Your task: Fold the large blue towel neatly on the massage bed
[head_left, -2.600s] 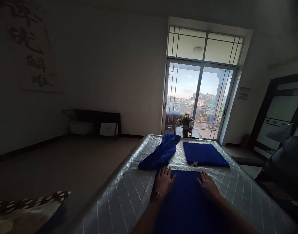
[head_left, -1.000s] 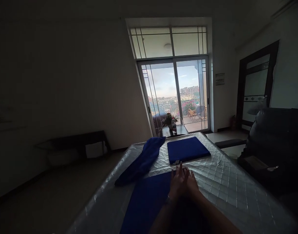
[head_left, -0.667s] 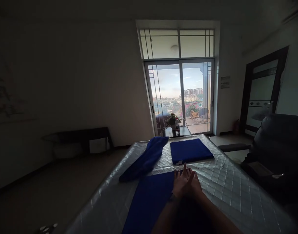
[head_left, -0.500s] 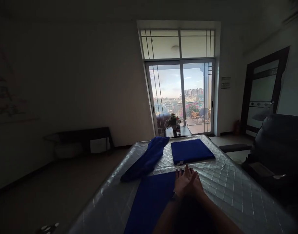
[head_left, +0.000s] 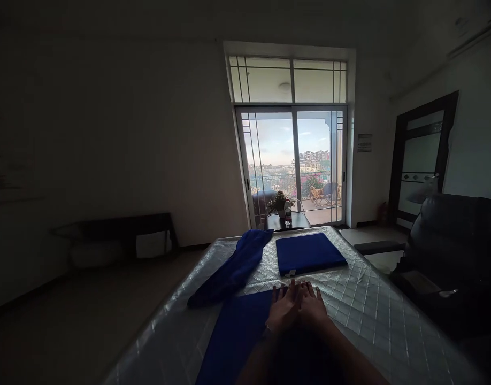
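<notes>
My left hand (head_left: 283, 311) lies palm down with its fingers stretched out, at the far right edge of a flat blue cloth (head_left: 239, 326). Close beside it, my right hand (head_left: 313, 308) also has its fingers spread, and the inner fingers of the two hands meet or overlap. Neither hand grips anything. Part of the cloth is hidden under my hands and forearms. Just beyond my fingertips rests a neatly folded blue cloth (head_left: 312, 254) with a small white tag. To the left, a loose, bunched blue cloth (head_left: 233, 270) stretches diagonally.
Everything lies on a silvery quilted cover (head_left: 374, 310). Behind it stands a small dark table (head_left: 297, 220) with a potted plant (head_left: 279, 202) and a bottle (head_left: 288, 212), before sliding glass doors. A dark armchair (head_left: 450, 240) is at the right, a low dark bench (head_left: 157, 227) at the left.
My hands have parted from a closer overlap to lie more side by side, with the fingers spread flatter. The view has shifted slightly; the cloths look the same.
</notes>
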`<state>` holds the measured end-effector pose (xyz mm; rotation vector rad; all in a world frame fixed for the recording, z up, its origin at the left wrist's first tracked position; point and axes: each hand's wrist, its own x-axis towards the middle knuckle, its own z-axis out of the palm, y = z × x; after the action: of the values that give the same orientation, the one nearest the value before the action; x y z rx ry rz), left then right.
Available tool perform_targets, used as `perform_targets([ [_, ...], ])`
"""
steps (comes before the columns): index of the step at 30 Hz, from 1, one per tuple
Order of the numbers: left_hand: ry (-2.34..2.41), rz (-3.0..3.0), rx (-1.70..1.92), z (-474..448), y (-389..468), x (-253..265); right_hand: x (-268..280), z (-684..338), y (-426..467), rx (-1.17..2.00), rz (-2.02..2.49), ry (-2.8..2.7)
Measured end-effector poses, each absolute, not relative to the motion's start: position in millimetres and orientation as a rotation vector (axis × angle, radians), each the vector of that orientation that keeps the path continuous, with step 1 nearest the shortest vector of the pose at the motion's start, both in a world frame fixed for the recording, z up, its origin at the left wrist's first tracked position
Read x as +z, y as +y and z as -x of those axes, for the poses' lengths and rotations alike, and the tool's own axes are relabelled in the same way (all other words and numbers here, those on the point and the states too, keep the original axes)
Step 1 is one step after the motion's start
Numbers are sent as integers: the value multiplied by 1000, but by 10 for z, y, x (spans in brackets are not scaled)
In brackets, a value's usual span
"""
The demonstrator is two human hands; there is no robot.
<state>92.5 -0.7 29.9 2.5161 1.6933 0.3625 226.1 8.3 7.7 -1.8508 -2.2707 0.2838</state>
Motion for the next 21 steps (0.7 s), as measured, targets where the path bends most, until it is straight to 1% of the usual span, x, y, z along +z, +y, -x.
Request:
perform_targets([
  [3, 1794, -2408, 351, -750, -38, 270, 101, -2245, 55, 319, 1861, -2205],
  [12, 2114, -2264, 295, -10, -116, 236, 122, -2225, 44, 286, 1941, -2167],
  [17, 2238, -2206, 236, 437, -217, 238, 134, -2234, 25, 301, 1947, -2153],
  [21, 2288, -2141, 238, 574, -251, 237, 144, -2263, 29, 304, 1945, -2154],
])
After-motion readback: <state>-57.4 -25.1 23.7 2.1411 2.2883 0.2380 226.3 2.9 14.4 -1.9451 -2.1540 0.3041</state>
